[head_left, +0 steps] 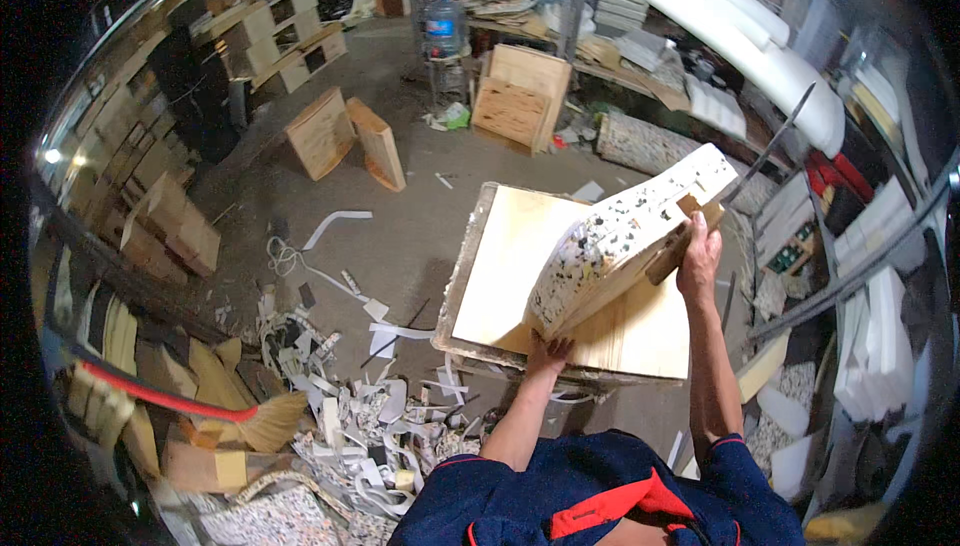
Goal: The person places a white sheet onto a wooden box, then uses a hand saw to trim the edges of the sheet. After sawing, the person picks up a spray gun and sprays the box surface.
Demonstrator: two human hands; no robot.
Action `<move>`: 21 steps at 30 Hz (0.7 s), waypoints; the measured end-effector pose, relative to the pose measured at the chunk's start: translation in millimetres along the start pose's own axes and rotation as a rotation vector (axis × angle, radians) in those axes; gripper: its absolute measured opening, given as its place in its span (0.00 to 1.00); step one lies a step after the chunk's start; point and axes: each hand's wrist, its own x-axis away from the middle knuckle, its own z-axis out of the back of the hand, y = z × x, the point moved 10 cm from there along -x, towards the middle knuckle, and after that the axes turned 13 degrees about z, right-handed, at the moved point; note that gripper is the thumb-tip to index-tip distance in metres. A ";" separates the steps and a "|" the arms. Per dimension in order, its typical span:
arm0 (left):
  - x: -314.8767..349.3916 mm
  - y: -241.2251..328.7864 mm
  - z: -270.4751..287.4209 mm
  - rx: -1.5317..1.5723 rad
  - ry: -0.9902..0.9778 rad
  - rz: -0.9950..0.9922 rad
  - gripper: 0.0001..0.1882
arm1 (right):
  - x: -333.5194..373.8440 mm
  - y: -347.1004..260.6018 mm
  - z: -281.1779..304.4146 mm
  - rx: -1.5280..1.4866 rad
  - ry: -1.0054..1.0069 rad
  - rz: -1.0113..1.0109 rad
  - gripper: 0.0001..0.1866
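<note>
A wooden seat-like board faced with thick speckled foam (600, 246) stands tilted on edge over a low worktable (500, 266) with a pale plywood top. My right hand (700, 256) grips its upper right end, thumb on top beside a small wooden block. At the near lower corner of the board, my left hand (550, 354) holds on, with its fingers partly hidden at the edge. Bare wood shows on the side of the board that faces right.
Foam scraps (370, 436) pile up at the lower left beside a broom (270, 421) with a red handle. Two wooden panels (325, 136) stand on the floor beyond, and more panels (515, 96) lean farther back. Shelves with white foam rolls (740, 31) line the right.
</note>
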 end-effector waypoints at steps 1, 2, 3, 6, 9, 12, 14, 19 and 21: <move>-4.4 -18.3 -1.5 0.248 -0.015 0.118 0.35 | 1.4 -5.5 -4.9 -0.074 -0.022 0.038 0.20; -4.5 -25.5 -1.2 0.361 -0.052 0.158 0.35 | 1.9 -12.2 -9.6 -0.148 -0.041 0.075 0.20; -7.8 -28.9 -4.5 0.479 -0.091 0.195 0.34 | -0.3 -21.1 -16.6 -0.168 -0.082 0.109 0.19; -3.0 -9.6 22.9 0.592 -0.098 0.081 0.32 | 8.7 -65.5 -40.5 -0.267 -0.202 0.084 0.20; 49.3 69.5 28.7 0.355 -0.074 -0.215 0.29 | -10.4 -66.0 -12.4 -0.346 -0.104 0.072 0.25; 182.8 165.5 -13.4 0.250 0.221 -0.447 0.29 | -32.1 -42.0 20.0 -0.465 -0.072 0.018 0.26; 237.7 207.3 -39.9 0.099 0.187 -0.806 0.19 | -51.7 -4.0 51.9 -0.533 0.115 0.000 0.26; 329.5 198.9 -164.5 -0.525 0.231 -1.251 0.20 | -67.1 182.4 131.3 -0.705 0.285 -0.413 0.26; 340.9 180.5 -195.5 -0.775 0.278 -1.409 0.18 | -41.1 205.0 124.7 -0.777 0.271 -0.511 0.28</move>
